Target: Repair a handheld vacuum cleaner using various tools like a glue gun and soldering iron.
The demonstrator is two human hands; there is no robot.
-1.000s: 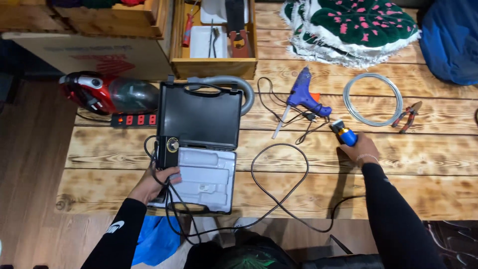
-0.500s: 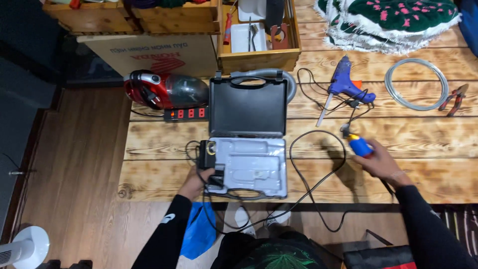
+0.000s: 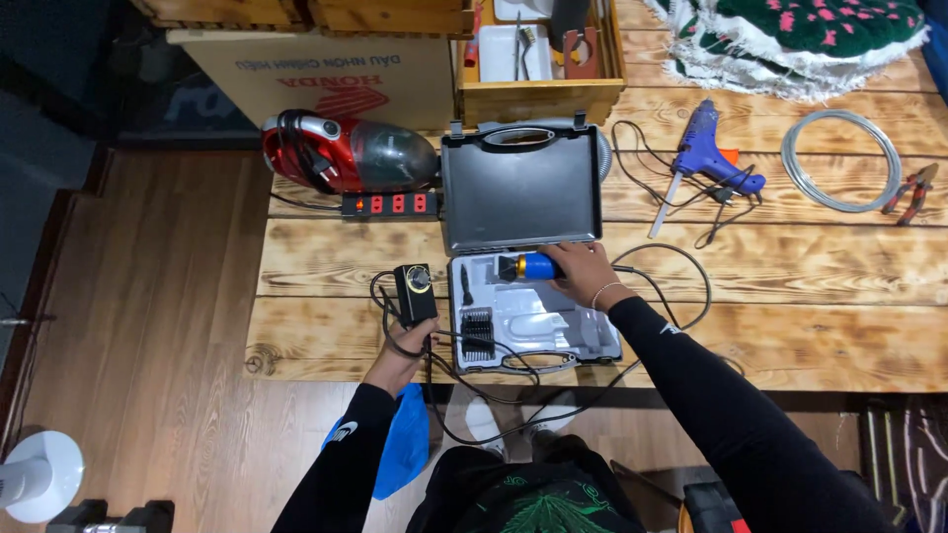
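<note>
An open grey plastic tool case (image 3: 533, 316) lies on a wooden table (image 3: 790, 316), its dark lid raised toward the back. My right hand (image 3: 583, 271) holds a small blue and orange rotary tool (image 3: 528, 266) over the top of the case's moulded tray. At the case's left side, my left hand (image 3: 400, 345) grips a black control box with a round dial (image 3: 415, 291) and its black cords (image 3: 494, 370). A black bit holder (image 3: 477, 331) sits in the tray.
A red hand vacuum (image 3: 346, 153) and a black power strip (image 3: 388, 204) lie behind the case. A wooden crate (image 3: 538, 59), a blue glue gun (image 3: 706, 158), a wire coil (image 3: 839, 158) and red pliers (image 3: 913, 192) sit further back and right. Wooden floor lies to the left.
My right hand has carried the blue rotary tool from the table at the right over to the case's tray. My left hand still holds the control box. The camera view shifted left.
</note>
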